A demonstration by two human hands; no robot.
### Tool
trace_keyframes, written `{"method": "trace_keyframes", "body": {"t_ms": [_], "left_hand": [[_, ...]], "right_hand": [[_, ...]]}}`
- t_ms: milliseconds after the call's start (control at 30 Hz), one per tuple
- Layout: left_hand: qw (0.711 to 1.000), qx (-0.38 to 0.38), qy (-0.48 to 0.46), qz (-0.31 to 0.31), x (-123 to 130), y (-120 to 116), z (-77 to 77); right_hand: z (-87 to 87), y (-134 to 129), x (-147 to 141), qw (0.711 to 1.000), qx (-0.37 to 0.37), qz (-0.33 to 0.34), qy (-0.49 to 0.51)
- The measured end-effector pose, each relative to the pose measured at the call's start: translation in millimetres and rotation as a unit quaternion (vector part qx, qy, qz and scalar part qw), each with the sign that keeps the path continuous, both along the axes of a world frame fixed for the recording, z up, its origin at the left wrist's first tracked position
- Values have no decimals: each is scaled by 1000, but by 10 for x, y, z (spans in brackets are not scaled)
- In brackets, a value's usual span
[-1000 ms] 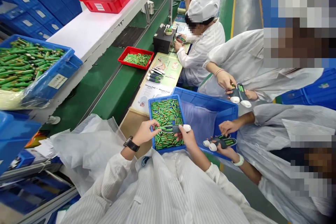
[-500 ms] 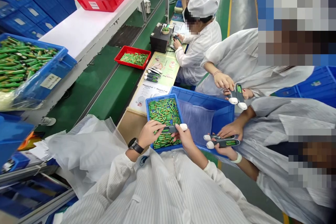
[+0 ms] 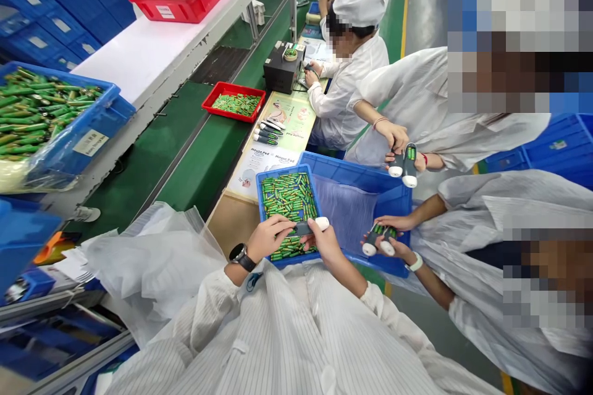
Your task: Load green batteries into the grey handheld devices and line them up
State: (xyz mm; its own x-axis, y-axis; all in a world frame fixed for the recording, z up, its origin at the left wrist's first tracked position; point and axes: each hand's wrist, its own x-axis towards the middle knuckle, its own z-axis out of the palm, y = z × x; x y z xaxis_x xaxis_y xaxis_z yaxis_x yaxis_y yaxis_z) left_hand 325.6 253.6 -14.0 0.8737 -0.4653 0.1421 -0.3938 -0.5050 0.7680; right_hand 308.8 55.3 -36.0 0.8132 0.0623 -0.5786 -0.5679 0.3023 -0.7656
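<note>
Just above a blue tray (image 3: pixel 316 194) of small green batteries (image 3: pixel 287 194), a dark grey handheld device with a white tip (image 3: pixel 303 229) is between my hands. My right hand (image 3: pixel 328 244) grips it near the white end, thumb along its side. My left hand (image 3: pixel 269 237), with a black watch at the wrist, has its fingers closed together at the grey end. Whether a battery is between those fingertips is hidden.
A large blue bin (image 3: pixel 393 210) with a clear liner adjoins the tray on the right. Two co-workers' hands hold similar devices there. Ahead are several devices (image 3: pixel 266 136), a red battery tray (image 3: pixel 234 101) and a black box (image 3: pixel 281 68). A plastic bag (image 3: pixel 152 265) hangs at left.
My hands and the device have hardly moved. The nearer co-worker on the right has turned two devices, white tips now toward me; the farther co-worker's devices have shifted slightly left.
</note>
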Motion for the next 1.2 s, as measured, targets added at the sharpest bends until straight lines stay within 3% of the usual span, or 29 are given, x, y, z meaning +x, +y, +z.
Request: {"method": "trace_keyframes", "body": {"t_ms": [267,400,500,633,733,833,967,1067,1200], "left_hand": [[994,-55,92,0,23,-10,118],[980,-81,184,11,62,25,34],[951,-136,275,27,78,79,-77],[905,-186,381,28,73,180,-129],[903,-157,399,-30,73,249,-131],[909,-129,393,-42,116,337,-187],[919,-130,372,10,289,631,-306],[917,-178,341,105,499,988,-407],[857,-264,324,303,872,1404,-672]], "right_hand": [[118,-6,-46,1000,-2,-11,7],[81,36,-87,1000,5,-14,11],[1,81,-124,1000,-6,-5,11],[-96,117,-79,997,-38,64,-20],[-129,168,40,980,-94,148,-89],[-155,285,164,970,-98,177,-134],[-213,472,236,965,-1,223,-141],[-266,537,209,960,-6,247,-130],[-356,486,143,963,-43,248,-100]]}}
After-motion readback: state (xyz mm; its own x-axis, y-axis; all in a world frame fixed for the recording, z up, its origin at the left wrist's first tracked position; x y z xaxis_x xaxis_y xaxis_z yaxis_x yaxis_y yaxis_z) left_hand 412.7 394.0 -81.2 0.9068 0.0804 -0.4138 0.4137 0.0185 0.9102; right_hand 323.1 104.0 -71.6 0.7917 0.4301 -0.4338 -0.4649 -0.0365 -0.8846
